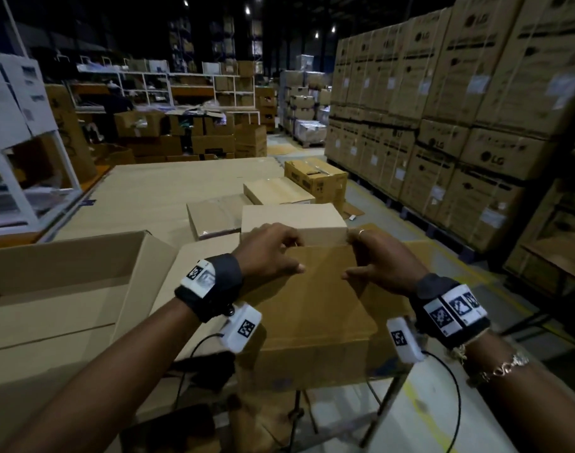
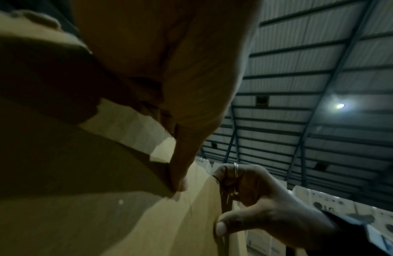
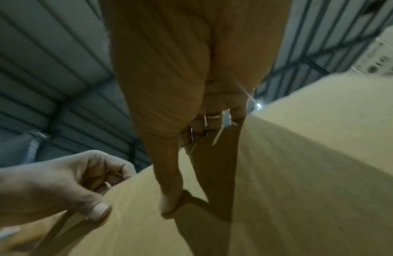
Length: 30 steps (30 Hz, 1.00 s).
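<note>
A dim warehouse is seen from a head-worn camera. Near the centre of the view, a brown cardboard box (image 1: 312,364) is set just in front of the person, and its top flap (image 1: 322,289) is held at the far edge by both hands. The left hand (image 1: 266,253) is placed at the flap's 11 o'clock corner and the right hand (image 1: 381,259) at its 1 o'clock corner. Each grip is clamped on the flap, with the fingers curled over the far edge and the thumb laid on the upper face. The same pinch is shown from below in both wrist views, against a ribbed metal roof. A ring (image 1: 361,232) is worn on the right hand and a bracelet (image 1: 502,367) on the right forearm. Dark wrist bands (image 1: 220,282) with white marker blocks are strapped on both arms. Just behind the flap, at 12 o'clock, a paler closed box (image 1: 292,217) is seen on a cardboard-covered counter (image 1: 168,184), with flatter boxes beyond it. At 9 o'clock a large open carton (image 1: 67,289) is stood beside the left forearm. At 2 o'clock tall stacks of printed cartons (image 1: 443,93) are lined along an aisle. At 11 o'clock white shelving (image 1: 168,83) is seen far back.
</note>
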### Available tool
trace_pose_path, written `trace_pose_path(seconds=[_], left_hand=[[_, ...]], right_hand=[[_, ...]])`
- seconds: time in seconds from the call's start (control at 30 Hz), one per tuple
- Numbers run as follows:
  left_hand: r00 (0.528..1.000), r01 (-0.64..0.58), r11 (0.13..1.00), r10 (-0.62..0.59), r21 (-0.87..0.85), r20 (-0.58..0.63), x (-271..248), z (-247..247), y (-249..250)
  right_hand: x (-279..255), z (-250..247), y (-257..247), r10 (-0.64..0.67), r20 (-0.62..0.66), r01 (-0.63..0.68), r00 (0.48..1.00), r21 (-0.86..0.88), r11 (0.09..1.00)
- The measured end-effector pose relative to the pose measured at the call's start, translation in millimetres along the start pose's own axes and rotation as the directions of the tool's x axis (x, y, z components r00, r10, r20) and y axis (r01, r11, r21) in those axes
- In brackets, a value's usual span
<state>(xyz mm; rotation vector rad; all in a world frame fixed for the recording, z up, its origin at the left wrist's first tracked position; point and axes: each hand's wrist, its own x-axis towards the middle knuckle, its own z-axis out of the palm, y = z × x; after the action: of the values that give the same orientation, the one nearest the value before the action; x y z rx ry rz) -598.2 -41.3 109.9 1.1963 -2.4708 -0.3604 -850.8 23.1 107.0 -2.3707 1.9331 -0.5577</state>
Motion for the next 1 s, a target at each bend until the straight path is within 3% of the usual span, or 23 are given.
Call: trace_pose_path(seconds=[0.13, 0.23, 0.4, 0.6, 0.8, 1.0], left_hand=[[0.999, -0.05, 0.999, 0.05, -0.011, 0.004, -43, -12, 35], [0.999, -0.02, 0.998, 0.018, -0.059, -0.034, -82, -9, 59], [0.994, -0.012, 0.995, 0.023, -0.103, 0.106, -145, 25, 89], [0.998, 0.013, 0.997, -0.008, -0.072, 0.064, -218, 134, 83], [0.984, 0.166, 0.981, -0.158, -0.101, 0.082, -222, 211, 68], [0.969, 0.236, 0.969, -0.24, -0.075, -0.061, -179, 209, 64]], right_hand=[[-52, -9, -11, -0.072, -0.136, 0.078, 0.988, 0.037, 0.996], [-94, -10, -16, -0.115, -0.218, 0.13, 0.969, 0.055, 0.99], [-160, 10, -15, -0.19, -0.093, 0.198, 0.977, 0.089, 0.976], [-229, 113, 15, -0.292, -0.084, 0.304, 0.953, 0.245, 0.921], [-244, 189, 46, -0.259, 0.055, 0.227, 0.964, 0.333, 0.915], [-205, 174, 48, -0.15, 0.017, 0.14, 0.989, 0.264, 0.954]])
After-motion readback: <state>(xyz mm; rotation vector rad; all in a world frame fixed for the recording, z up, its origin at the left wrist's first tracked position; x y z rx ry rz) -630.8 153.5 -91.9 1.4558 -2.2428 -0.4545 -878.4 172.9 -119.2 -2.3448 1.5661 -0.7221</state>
